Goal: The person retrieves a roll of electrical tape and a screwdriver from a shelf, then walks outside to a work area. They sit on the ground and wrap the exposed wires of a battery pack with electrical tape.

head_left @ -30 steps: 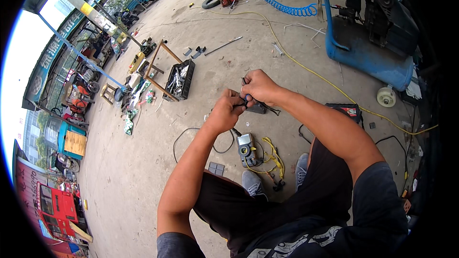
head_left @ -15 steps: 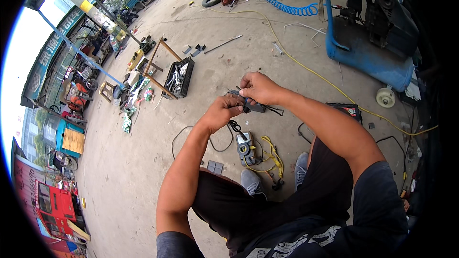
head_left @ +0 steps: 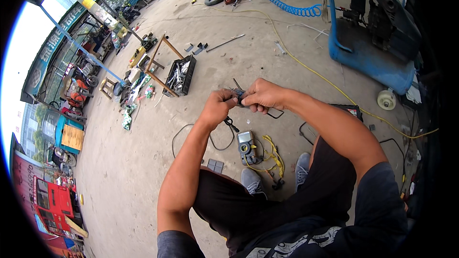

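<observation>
Barely shifted, both hands stay up front: my left hand (head_left: 217, 107) and right hand (head_left: 260, 96) pinch the dark connector (head_left: 237, 94) between them, wires (head_left: 229, 123) dangling below toward the meter (head_left: 246, 144). Work's still mid-way.

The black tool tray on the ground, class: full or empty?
Full: the black tool tray has its open top crowded with pale metal tools, as far as the head view shows.
</observation>
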Demonstrator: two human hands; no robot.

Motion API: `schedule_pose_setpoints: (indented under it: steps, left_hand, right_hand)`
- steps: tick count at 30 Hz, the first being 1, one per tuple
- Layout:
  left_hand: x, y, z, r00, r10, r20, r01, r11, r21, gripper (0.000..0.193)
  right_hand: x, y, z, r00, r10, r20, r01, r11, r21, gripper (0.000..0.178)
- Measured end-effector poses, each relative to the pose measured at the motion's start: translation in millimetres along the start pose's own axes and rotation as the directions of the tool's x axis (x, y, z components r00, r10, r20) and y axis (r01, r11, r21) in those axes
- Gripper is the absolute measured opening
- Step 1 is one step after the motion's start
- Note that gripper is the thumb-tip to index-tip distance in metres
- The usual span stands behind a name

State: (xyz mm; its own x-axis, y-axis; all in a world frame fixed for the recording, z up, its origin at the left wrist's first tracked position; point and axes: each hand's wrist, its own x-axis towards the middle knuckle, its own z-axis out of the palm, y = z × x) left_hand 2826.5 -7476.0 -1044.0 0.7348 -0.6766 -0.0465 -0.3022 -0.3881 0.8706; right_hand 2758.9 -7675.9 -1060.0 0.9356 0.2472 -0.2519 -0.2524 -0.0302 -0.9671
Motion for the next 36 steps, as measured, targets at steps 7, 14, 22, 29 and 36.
schedule_pose_setpoints:
  steps: [7, 14, 22, 29, 36]
  left_hand:
    - [1.4, -3.1, -2.4, 1.0, -0.016, -0.013, 0.016, 1.0, -0.006, 0.014]
    - [0.7, 3.7, 0.4, 0.999, -0.043, -0.023, 0.041, 0.994, -0.098, 0.013]
    - [5.4, -1.2, -1.1, 0.999, -0.036, -0.04, 0.023, 0.958, -0.286, 0.014]
    - [1.3, 8.1, 6.4, 0.993, 0.085, -0.082, -0.103, 0.966, -0.236, 0.007]
    - [7.5, 1.3, 11.9, 0.981, 0.104, -0.163, -0.128, 0.981, -0.147, 0.005]
  right_hand:
    - [7.7, 4.8, 0.6, 0.999, 0.03, 0.013, -0.03, 0.998, 0.047, 0.016]
    - [9.9, 2.9, -5.7, 0.991, 0.1, 0.092, -0.121, 0.957, 0.263, 0.015]
    - [15.4, 1.7, -10.2, 0.967, 0.169, 0.189, -0.25, 0.751, 0.612, 0.02]
    - [19.7, 4.9, -14.6, 0.95, 0.203, 0.237, -0.312, 0.632, 0.709, 0.021]
    - [19.7, 3.4, -14.8, 0.96, 0.203, 0.193, -0.279, 0.627, 0.728, 0.022]
